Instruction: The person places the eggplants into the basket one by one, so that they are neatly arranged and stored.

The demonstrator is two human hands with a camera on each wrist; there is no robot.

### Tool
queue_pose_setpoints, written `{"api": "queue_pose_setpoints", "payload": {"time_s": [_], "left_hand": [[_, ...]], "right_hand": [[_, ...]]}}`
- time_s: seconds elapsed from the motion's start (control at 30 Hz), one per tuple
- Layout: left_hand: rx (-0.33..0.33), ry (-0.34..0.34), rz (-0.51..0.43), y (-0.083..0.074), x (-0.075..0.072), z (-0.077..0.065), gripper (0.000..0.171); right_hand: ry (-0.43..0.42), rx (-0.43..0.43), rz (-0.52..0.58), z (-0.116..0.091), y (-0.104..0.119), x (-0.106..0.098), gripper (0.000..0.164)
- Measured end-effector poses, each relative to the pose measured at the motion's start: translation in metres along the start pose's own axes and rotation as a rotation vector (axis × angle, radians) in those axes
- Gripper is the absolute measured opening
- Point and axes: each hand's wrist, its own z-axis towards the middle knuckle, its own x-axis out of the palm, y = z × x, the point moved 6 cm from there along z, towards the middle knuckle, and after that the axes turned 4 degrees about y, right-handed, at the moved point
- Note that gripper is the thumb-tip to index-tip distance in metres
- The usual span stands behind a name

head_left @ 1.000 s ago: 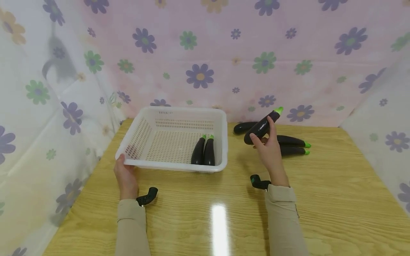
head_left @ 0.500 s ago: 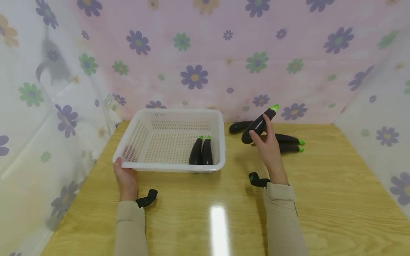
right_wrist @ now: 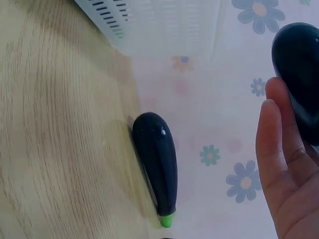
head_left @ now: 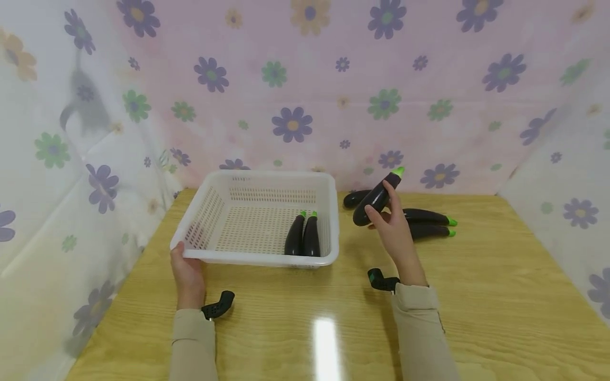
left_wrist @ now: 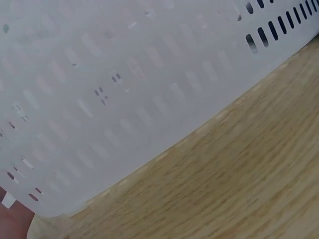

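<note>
In the head view my right hand [head_left: 396, 233] grips a dark eggplant [head_left: 375, 203] with a green stem end, tilted and held above the table right of the basket. The same eggplant [right_wrist: 301, 74] shows at the right edge of the right wrist view, fingers against it. My left hand [head_left: 188, 275] holds the near left corner of the white plastic basket [head_left: 248, 258], thumb over its rim; its other fingers are hidden beneath. Two eggplants [head_left: 312, 238] lie side by side in the basket's right end. In the left wrist view the basket's slotted wall [left_wrist: 149, 99] fills most of the frame.
Behind the held eggplant lies another eggplant [head_left: 355, 199], close to the flowered cloth backdrop [head_left: 333, 79]. Two more eggplants [head_left: 429, 217] rest together right of my right hand. The wooden table [head_left: 267, 317] stretches toward me. Cloth walls [head_left: 43, 211] stand on both sides.
My right hand has carried the gripped eggplant slightly left, toward the basket. The left hand keeps its hold on the corner. The head view has shifted a little.
</note>
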Motion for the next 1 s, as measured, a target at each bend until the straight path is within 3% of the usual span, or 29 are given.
{"api": "queue_pose_setpoints", "payload": {"time_s": [0.13, 0.27, 0.37, 0.5, 0.6, 1.0], "left_hand": [[-0.003, 0.038, 0.017, -0.004, 0.002, 0.001, 0.044], [-0.02, 0.017, -0.005, 0.013, -0.014, 0.011, 0.043], [-0.021, -0.006, -0.007, 0.018, -0.018, 0.011, 0.043], [-0.012, -0.005, -0.006, 0.003, 0.0, 0.002, 0.044], [-0.013, 0.006, -0.007, -0.002, 0.006, 0.001, 0.044], [-0.006, -0.011, -0.007, 0.0, -0.003, 0.003, 0.044]], "right_hand": [[0.017, -0.009, 0.036, 0.0, 0.0, 0.005, 0.066], [0.034, -0.018, 0.026, -0.001, 0.0, 0.009, 0.065], [0.05, -0.028, 0.019, 0.0, 0.004, 0.011, 0.065], [0.053, -0.045, 0.041, 0.002, 0.01, 0.016, 0.065], [0.049, -0.049, 0.074, 0.003, 0.013, 0.022, 0.065], [0.073, -0.009, 0.111, 0.007, 0.01, 0.051, 0.067]]}}
